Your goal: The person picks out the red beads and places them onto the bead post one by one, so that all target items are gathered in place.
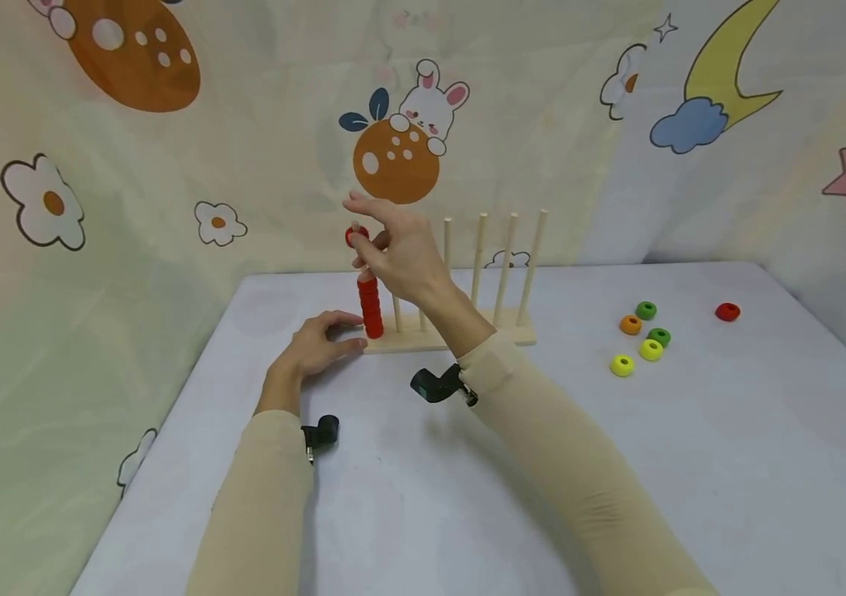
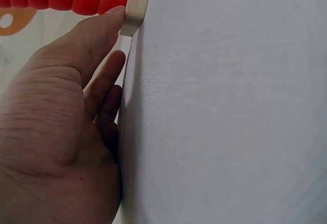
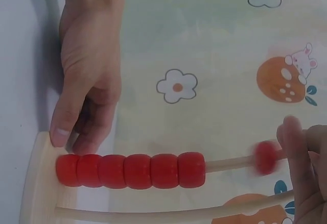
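A wooden peg rack [image 1: 453, 338] stands on the table, with several red beads [image 1: 370, 308] stacked on its leftmost peg. My left hand [image 1: 316, 343] grips the left end of the rack's base, thumb at the near edge and fingers reaching behind. Above the stack, one more red bead [image 3: 265, 157] is threaded on the same peg, blurred in the right wrist view. My right hand [image 1: 402, 248] is at the top of that peg, index finger extended and thumb beside the bead. In the right wrist view its fingers [image 3: 294, 152] lie just beyond the bead, around the peg's tip.
Bare pegs [image 1: 501, 273] rise along the rack to the right. On the table's right side lie loose beads: green [image 1: 646, 310], orange [image 1: 631, 324], yellow [image 1: 622, 365] and red [image 1: 728, 311]. A printed cloth [image 1: 274, 165] hangs behind the table.
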### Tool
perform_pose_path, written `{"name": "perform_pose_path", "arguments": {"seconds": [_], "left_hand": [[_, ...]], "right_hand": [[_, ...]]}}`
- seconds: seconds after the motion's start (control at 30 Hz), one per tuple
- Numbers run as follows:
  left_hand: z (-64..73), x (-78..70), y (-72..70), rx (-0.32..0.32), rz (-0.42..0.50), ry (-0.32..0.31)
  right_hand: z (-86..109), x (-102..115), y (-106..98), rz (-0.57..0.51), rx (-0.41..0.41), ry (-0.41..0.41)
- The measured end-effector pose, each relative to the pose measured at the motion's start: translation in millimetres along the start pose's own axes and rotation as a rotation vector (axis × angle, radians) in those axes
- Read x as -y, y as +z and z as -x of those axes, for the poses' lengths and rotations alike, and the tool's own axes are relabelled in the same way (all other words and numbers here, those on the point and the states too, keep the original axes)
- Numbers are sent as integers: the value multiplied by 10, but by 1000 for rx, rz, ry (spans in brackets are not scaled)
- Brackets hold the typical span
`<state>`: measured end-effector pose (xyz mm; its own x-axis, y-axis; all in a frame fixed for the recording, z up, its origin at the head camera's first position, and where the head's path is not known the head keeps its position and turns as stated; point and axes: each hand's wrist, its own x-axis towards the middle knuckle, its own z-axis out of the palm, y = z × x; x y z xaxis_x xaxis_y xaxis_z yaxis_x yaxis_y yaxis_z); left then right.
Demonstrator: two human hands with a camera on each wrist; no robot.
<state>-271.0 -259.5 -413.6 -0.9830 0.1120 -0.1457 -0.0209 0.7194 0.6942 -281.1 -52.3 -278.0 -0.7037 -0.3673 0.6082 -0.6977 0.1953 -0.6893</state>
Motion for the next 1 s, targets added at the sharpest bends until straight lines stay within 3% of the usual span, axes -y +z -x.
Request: {"name": "perform_pose_path", "arguments": {"seconds": [0.2, 0.43, 0.63, 1.0], "left_hand": [[10, 17, 43, 4, 6, 6], [44, 37, 21, -9, 6, -2], [7, 17, 9, 4, 25, 5], [-2, 4, -14, 11, 25, 2]], "right_hand": [[78, -40, -36, 6, 2, -86], [227, -86, -231, 9, 135, -238], [333, -138, -456, 18, 127, -276], [452, -217, -639, 27, 164, -313]]}}
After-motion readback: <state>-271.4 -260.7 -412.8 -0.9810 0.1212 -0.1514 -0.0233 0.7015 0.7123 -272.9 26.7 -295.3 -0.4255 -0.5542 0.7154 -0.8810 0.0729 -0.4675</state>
